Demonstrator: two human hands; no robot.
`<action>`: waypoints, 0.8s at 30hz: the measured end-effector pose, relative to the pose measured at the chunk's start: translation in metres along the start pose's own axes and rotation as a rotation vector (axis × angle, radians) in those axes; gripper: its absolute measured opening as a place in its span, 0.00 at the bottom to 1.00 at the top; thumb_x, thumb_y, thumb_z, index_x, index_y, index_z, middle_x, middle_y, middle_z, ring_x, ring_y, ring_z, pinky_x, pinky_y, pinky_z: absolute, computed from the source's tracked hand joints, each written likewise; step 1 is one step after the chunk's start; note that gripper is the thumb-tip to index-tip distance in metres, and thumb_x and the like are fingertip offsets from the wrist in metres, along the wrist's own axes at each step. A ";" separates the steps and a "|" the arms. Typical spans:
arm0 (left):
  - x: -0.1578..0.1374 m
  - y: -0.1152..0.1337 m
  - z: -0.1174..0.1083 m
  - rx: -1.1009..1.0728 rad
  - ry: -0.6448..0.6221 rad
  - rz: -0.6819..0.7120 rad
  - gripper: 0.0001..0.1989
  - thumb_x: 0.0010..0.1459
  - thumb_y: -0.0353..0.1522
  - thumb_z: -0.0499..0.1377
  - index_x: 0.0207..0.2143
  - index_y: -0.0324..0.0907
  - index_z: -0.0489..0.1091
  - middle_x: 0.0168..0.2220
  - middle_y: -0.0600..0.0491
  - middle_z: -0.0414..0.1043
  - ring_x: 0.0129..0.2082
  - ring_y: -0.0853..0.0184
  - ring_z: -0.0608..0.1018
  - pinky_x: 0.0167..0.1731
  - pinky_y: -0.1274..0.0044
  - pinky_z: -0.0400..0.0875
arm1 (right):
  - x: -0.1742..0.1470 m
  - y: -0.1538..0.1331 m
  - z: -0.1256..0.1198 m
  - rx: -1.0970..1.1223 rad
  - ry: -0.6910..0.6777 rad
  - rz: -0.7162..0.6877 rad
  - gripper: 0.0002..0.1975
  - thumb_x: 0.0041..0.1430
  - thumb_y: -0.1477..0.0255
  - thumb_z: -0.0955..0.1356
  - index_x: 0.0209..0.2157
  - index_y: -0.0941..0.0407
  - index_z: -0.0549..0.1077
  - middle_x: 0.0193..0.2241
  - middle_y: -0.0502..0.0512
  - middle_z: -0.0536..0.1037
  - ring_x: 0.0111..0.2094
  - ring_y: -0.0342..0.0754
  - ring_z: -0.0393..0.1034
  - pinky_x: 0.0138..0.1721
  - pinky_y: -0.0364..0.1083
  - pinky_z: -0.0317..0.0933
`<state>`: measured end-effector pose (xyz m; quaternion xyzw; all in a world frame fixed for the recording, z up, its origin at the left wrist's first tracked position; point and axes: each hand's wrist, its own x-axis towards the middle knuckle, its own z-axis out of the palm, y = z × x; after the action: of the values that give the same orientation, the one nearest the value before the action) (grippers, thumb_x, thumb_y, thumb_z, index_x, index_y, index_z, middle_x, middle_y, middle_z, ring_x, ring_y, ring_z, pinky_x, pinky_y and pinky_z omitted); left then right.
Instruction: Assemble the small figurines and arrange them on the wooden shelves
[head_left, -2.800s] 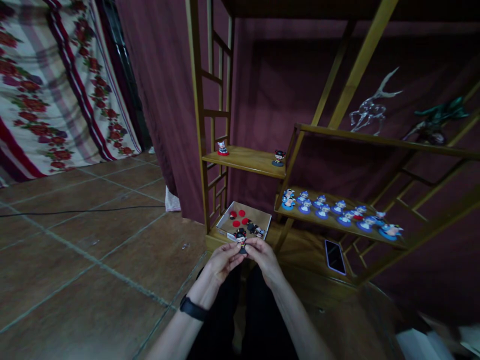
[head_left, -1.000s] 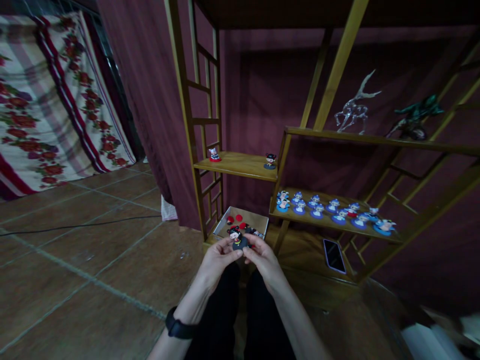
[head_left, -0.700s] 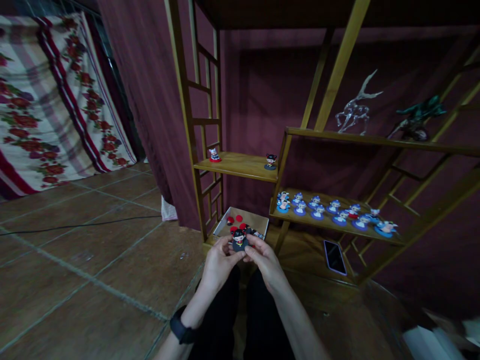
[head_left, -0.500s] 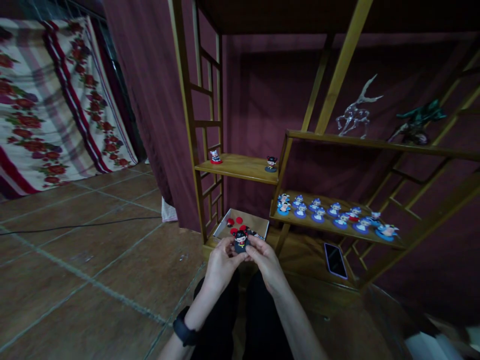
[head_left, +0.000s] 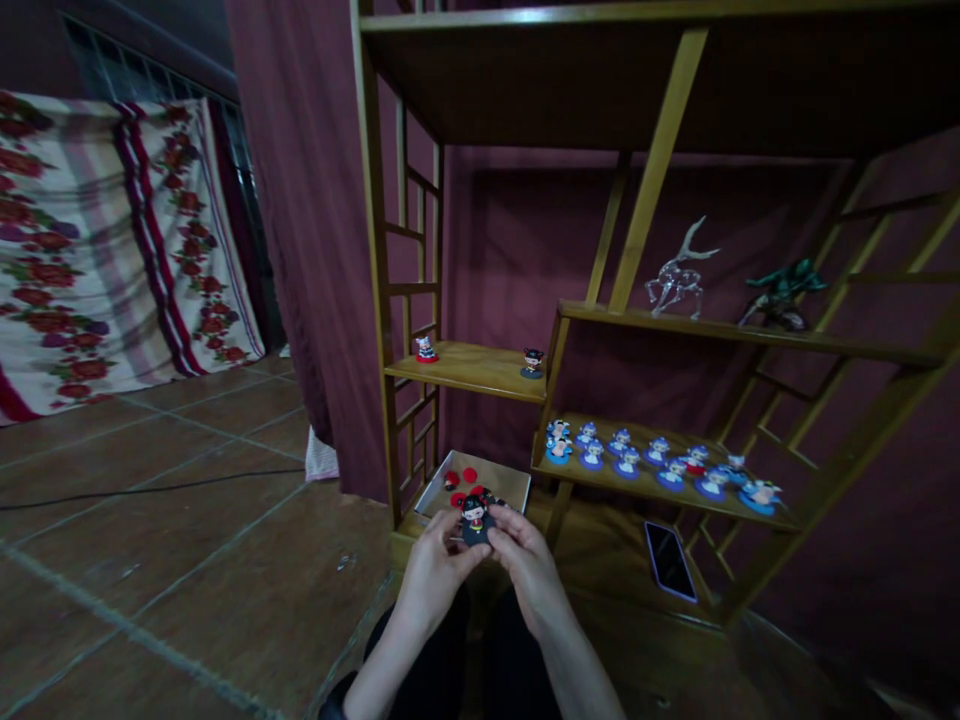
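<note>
A small figurine [head_left: 475,512] with black hair and a dark round base is held between both my hands, upright and facing me. My left hand [head_left: 433,568] grips the left side of its base, and my right hand [head_left: 525,560] pinches the right side. Just behind it, a white-rimmed box [head_left: 504,473] sits on the bottom board, with several red and black pieces in it, such as a red disc [head_left: 469,475]. Part of the box is hidden by the figurine and fingers. A similar black-haired figurine [head_left: 532,362] stands on the left shelf, right end.
The wooden shelf unit [head_left: 465,372] carries a small red-based figurine [head_left: 425,349] at left. Several blue-based figurines [head_left: 627,462] stand in rows on the lower right shelf. Above them are a clear deer [head_left: 679,280] and a green statue [head_left: 784,293]. A phone [head_left: 670,560] lies on the bottom board.
The view has tilted upward and shifted slightly, so the shelves appear lower. Both hands still hold the figurine, and its base shows a little more between the fingers.
</note>
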<state>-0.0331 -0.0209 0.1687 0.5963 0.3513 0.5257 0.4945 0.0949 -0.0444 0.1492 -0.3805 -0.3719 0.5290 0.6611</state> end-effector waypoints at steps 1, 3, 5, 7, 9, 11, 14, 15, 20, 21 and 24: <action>0.001 0.001 0.000 -0.004 0.001 0.005 0.16 0.36 0.30 0.67 0.33 0.42 0.74 0.33 0.50 0.73 0.32 0.62 0.74 0.33 0.75 0.67 | -0.001 -0.002 0.001 0.007 -0.004 -0.001 0.19 0.46 0.66 0.71 0.42 0.56 0.71 0.41 0.56 0.75 0.41 0.50 0.69 0.42 0.49 0.63; 0.003 0.002 0.000 0.023 -0.001 0.024 0.17 0.36 0.31 0.67 0.34 0.41 0.74 0.33 0.50 0.73 0.31 0.63 0.74 0.32 0.76 0.67 | -0.003 -0.008 0.003 0.023 -0.024 -0.006 0.19 0.46 0.66 0.70 0.42 0.56 0.71 0.40 0.56 0.75 0.40 0.50 0.70 0.42 0.49 0.63; 0.006 0.004 -0.001 0.074 -0.021 0.044 0.17 0.38 0.31 0.66 0.35 0.40 0.74 0.33 0.49 0.74 0.31 0.63 0.74 0.32 0.76 0.67 | -0.005 -0.014 0.006 0.041 -0.052 -0.017 0.19 0.47 0.66 0.70 0.43 0.56 0.71 0.41 0.57 0.75 0.40 0.50 0.70 0.42 0.49 0.63; 0.009 0.007 -0.001 0.085 -0.046 0.047 0.18 0.39 0.32 0.66 0.37 0.40 0.73 0.32 0.49 0.74 0.31 0.63 0.74 0.32 0.76 0.66 | -0.008 -0.020 0.009 0.053 -0.064 -0.030 0.19 0.48 0.66 0.69 0.44 0.55 0.70 0.41 0.57 0.74 0.40 0.49 0.70 0.41 0.48 0.64; 0.014 0.013 -0.002 0.040 -0.054 0.031 0.18 0.39 0.32 0.66 0.36 0.39 0.73 0.32 0.50 0.75 0.31 0.64 0.74 0.32 0.76 0.66 | -0.010 -0.023 0.009 0.055 -0.060 -0.036 0.20 0.49 0.65 0.69 0.45 0.55 0.69 0.41 0.57 0.74 0.38 0.48 0.70 0.39 0.48 0.64; 0.023 0.023 -0.002 -0.001 -0.059 0.024 0.17 0.38 0.32 0.67 0.34 0.39 0.73 0.31 0.51 0.75 0.30 0.65 0.73 0.32 0.77 0.66 | -0.012 -0.023 0.007 0.048 -0.054 -0.036 0.19 0.49 0.64 0.68 0.44 0.55 0.70 0.39 0.56 0.75 0.35 0.47 0.69 0.38 0.47 0.64; 0.043 0.045 -0.001 0.028 -0.078 0.083 0.16 0.38 0.32 0.67 0.33 0.39 0.73 0.31 0.52 0.75 0.31 0.65 0.73 0.33 0.77 0.66 | -0.014 -0.019 0.000 0.030 -0.045 -0.020 0.17 0.49 0.64 0.69 0.41 0.56 0.72 0.37 0.57 0.75 0.33 0.46 0.69 0.36 0.46 0.64; 0.052 0.054 0.000 0.050 -0.064 0.122 0.16 0.37 0.33 0.67 0.33 0.39 0.73 0.30 0.52 0.75 0.31 0.65 0.73 0.33 0.77 0.66 | -0.016 -0.017 -0.003 0.024 -0.035 -0.011 0.17 0.48 0.64 0.69 0.40 0.56 0.72 0.36 0.57 0.75 0.33 0.46 0.69 0.35 0.46 0.64; 0.106 0.094 0.010 0.133 -0.036 0.296 0.21 0.35 0.34 0.67 0.36 0.38 0.73 0.34 0.49 0.75 0.35 0.63 0.74 0.37 0.74 0.66 | -0.026 0.000 -0.020 0.010 0.041 0.054 0.14 0.45 0.65 0.71 0.35 0.56 0.74 0.33 0.56 0.75 0.30 0.45 0.68 0.34 0.46 0.63; 0.117 0.100 0.013 0.136 -0.043 0.311 0.21 0.35 0.34 0.68 0.35 0.38 0.73 0.34 0.49 0.75 0.36 0.62 0.74 0.38 0.74 0.66 | -0.028 0.005 -0.024 0.004 0.049 0.067 0.14 0.44 0.65 0.71 0.34 0.56 0.75 0.33 0.56 0.75 0.30 0.45 0.68 0.34 0.46 0.63; 0.146 0.112 0.025 0.148 -0.089 0.313 0.21 0.33 0.34 0.68 0.33 0.36 0.74 0.31 0.49 0.76 0.33 0.62 0.74 0.36 0.74 0.66 | -0.032 0.026 -0.041 -0.011 0.062 0.117 0.14 0.42 0.63 0.72 0.31 0.56 0.75 0.31 0.56 0.76 0.29 0.45 0.68 0.31 0.45 0.64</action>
<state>0.0090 0.0815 0.3179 0.7011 0.2700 0.5420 0.3765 0.1154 -0.0763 0.1058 -0.4214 -0.3313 0.5527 0.6381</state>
